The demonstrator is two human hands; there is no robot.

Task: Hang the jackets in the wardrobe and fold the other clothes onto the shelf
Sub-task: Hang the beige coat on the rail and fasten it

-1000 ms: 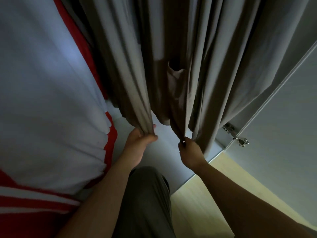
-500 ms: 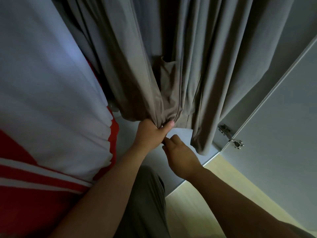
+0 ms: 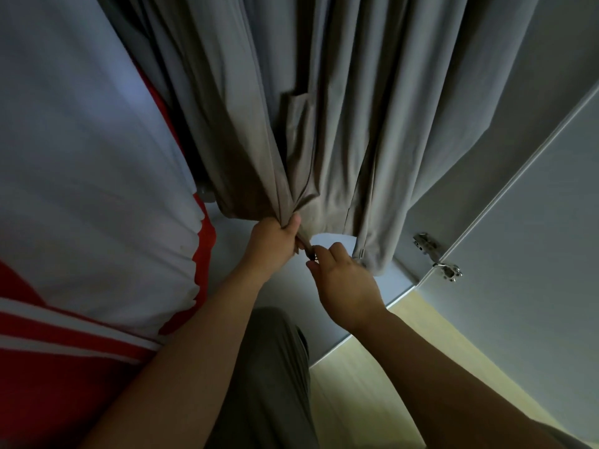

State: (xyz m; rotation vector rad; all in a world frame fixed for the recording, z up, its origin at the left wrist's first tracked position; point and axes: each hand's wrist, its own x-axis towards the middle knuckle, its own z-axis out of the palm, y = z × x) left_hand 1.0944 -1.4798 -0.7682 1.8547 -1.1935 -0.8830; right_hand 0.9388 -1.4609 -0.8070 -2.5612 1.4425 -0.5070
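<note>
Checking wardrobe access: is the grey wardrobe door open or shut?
Open: the grey wardrobe door stands swung out, metal hinges exposed, grey-brown jacket visible inside.

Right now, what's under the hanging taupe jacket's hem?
Under the taupe jacket shows the pale wardrobe floor. The left hand grips the bunched hem; the right hand pinches its tip. Anything behind the folds is covered.

Left hand point(image 3: 270, 243) grips the hanging grey jacket's point(image 3: 324, 124) bunched hem; right hand point(image 3: 345, 280) pinches its lower tip.
</note>
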